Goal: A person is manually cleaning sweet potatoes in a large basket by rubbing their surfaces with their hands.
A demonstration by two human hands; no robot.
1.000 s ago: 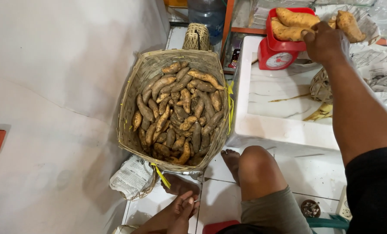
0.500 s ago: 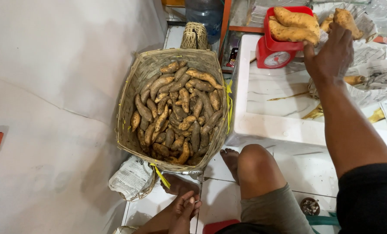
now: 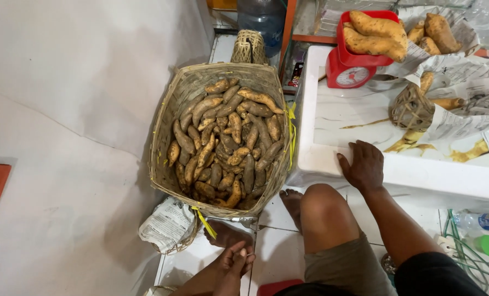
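Right hand [image 3: 365, 164] is resting flat, fingers spread, on the table [image 3: 409, 178] near the scale [image 3: 350, 68]; left hand [image 3: 234, 262] is hanging loosely curled, empty, below the basket [image 3: 170, 118].

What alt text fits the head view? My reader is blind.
A seated person's right hand rests flat on a white marble-look table beside a woven basket of sweet potatoes; more lie on a red scale. The left hand hangs low.

From the head camera I log: both hands bare, left hand [image 3: 234, 262] and right hand [image 3: 363, 165] without rings or gloves. Black short sleeve [image 3: 436, 274] on right arm. Olive-grey shorts [image 3: 346, 266], knee uncovered. Feet bare.
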